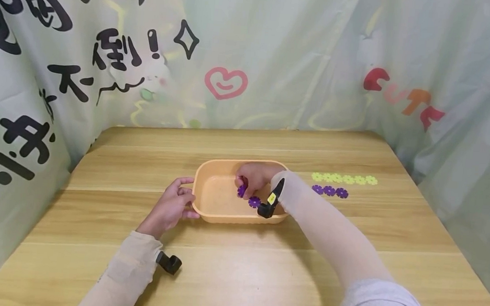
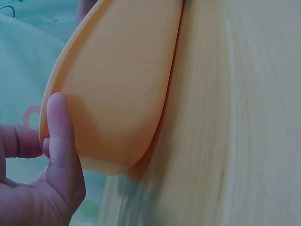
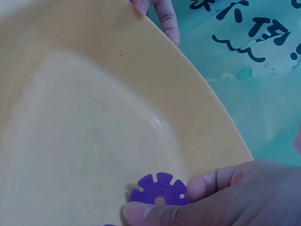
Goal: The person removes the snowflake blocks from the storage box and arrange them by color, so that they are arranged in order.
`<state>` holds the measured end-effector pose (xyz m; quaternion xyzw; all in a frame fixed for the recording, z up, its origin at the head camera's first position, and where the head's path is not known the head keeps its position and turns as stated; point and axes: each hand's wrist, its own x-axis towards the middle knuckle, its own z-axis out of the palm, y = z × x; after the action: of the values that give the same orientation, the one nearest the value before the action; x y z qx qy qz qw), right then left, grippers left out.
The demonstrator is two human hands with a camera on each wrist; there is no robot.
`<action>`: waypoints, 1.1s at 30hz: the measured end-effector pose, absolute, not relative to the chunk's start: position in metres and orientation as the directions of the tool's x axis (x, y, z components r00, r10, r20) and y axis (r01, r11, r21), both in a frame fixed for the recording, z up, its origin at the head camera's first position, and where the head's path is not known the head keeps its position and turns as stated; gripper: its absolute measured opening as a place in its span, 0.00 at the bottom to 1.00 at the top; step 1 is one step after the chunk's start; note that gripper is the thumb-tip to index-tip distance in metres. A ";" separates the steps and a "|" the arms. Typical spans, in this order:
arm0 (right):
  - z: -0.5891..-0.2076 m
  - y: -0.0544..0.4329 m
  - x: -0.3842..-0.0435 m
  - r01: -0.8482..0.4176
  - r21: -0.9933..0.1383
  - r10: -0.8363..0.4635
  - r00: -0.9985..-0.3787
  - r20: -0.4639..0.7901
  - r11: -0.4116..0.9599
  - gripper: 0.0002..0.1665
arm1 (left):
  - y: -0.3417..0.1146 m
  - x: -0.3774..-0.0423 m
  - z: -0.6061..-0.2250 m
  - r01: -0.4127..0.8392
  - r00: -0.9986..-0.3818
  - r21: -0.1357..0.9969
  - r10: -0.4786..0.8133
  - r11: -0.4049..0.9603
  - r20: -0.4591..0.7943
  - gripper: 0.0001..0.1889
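Note:
An orange plastic basin [image 1: 216, 194] stands on the wooden table. My left hand [image 1: 172, 205] holds its left end, with a digit on either side of the rim in the left wrist view. Inside the basin, my right hand [image 1: 258, 175] pinches a purple snowflake disc [image 3: 162, 188], a notched round piece with a hole in its middle. A second purple disc [image 1: 254, 202] lies in the basin below that hand. The right wrist partly covers the basin's right end, so whatever lies there is hidden.
Right of the basin, several yellow-green discs [image 1: 338, 178] lie in a row on the table [image 1: 235, 277]. Three purple discs [image 1: 330, 191] form a shorter row in front of them. A printed curtain [image 1: 287, 55] hangs behind the table and along its sides.

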<state>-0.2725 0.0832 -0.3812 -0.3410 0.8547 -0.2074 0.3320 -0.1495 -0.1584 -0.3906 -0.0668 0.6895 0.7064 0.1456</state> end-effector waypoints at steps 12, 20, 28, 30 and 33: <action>-0.366 0.097 -0.266 -0.492 -0.615 -0.764 -0.564 -0.314 0.616 0.10 | -0.157 -0.149 -0.388 -0.301 -0.948 0.954 0.107 -0.009 -0.298 0.28; -0.358 0.116 -0.261 -0.619 -0.541 -0.796 -0.579 -0.176 0.570 0.14 | -0.157 -0.149 -0.388 -0.310 -0.946 0.951 0.101 -0.003 -0.308 0.28; -0.353 0.136 -0.256 -0.587 -0.559 -0.764 -0.630 -0.141 0.586 0.19 | -0.158 -0.149 -0.388 -0.321 -0.942 0.947 0.101 -0.003 -0.319 0.30; -0.351 0.142 -0.253 -0.570 -0.579 -0.757 -0.639 -0.134 0.584 0.19 | -0.159 -0.149 -0.389 -0.323 -0.942 0.946 0.101 0.002 -0.321 0.31; -0.349 0.150 -0.250 -0.537 -0.615 -0.744 -0.657 -0.123 0.577 0.20 | -0.159 -0.149 -0.389 -0.325 -0.941 0.946 0.097 0.013 -0.324 0.32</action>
<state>-0.2499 0.1498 -0.3487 -0.3690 0.8678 -0.2748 0.1877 -0.1494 -0.1587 -0.3887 -0.0818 0.6956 0.6976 0.1511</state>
